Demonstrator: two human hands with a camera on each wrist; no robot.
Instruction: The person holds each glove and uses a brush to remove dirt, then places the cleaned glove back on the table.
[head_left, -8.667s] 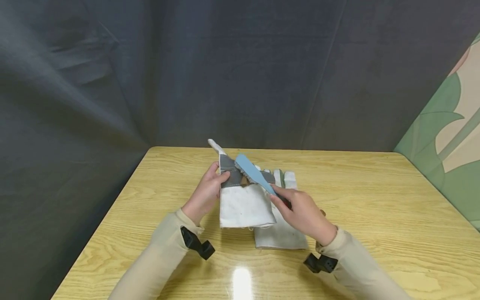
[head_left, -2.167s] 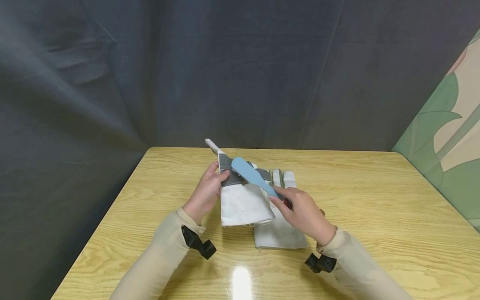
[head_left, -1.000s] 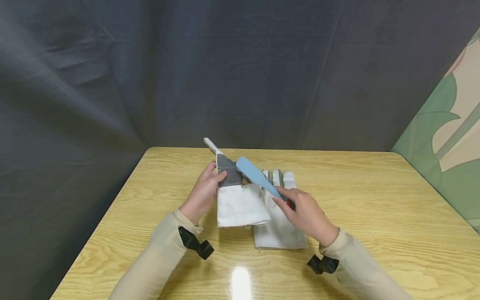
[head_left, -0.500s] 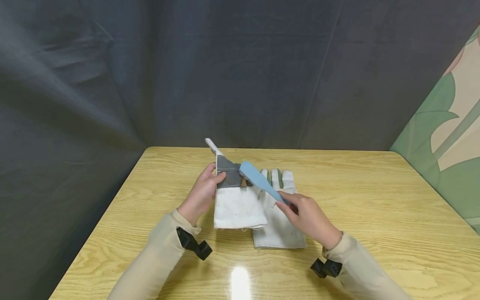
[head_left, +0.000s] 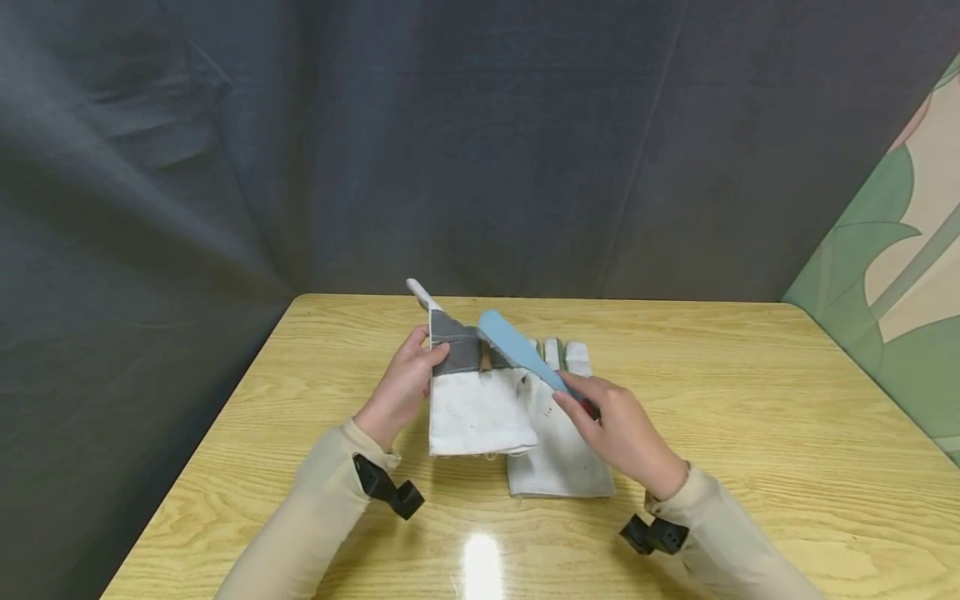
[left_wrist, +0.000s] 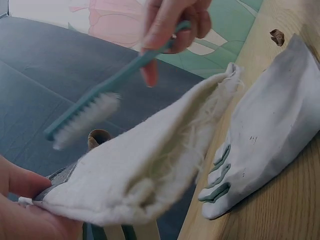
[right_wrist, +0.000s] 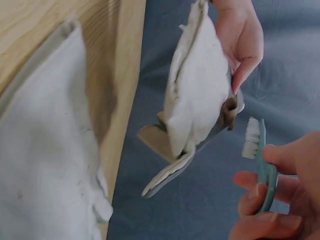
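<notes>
My left hand (head_left: 401, 379) grips a work glove (head_left: 480, 412) by its grey palm edge, thumb on top, above the table. The glove has a white cuff with frayed threads, seen in the left wrist view. A curled brown piece (right_wrist: 229, 112) sits on its grey part. My right hand (head_left: 618, 425) holds a blue brush (head_left: 517, 346) by the handle. Its white bristles (left_wrist: 90, 117) face the glove, apart from it in both wrist views. The matching glove (head_left: 562, 446) lies on the table at the right, partly behind the held one.
The wooden table (head_left: 750, 417) extends widely on both sides. A small brown curled scrap (left_wrist: 277, 36) lies on it beyond the lying glove's cuff. A dark cloth (head_left: 480, 150) hangs behind, and a leaf-patterned panel (head_left: 900, 292) stands at the right.
The brush has gone back and forth over the held glove and now stands further right. The held glove has shifted slightly left, and its brown piece shows more plainly. The lying glove stays put.
</notes>
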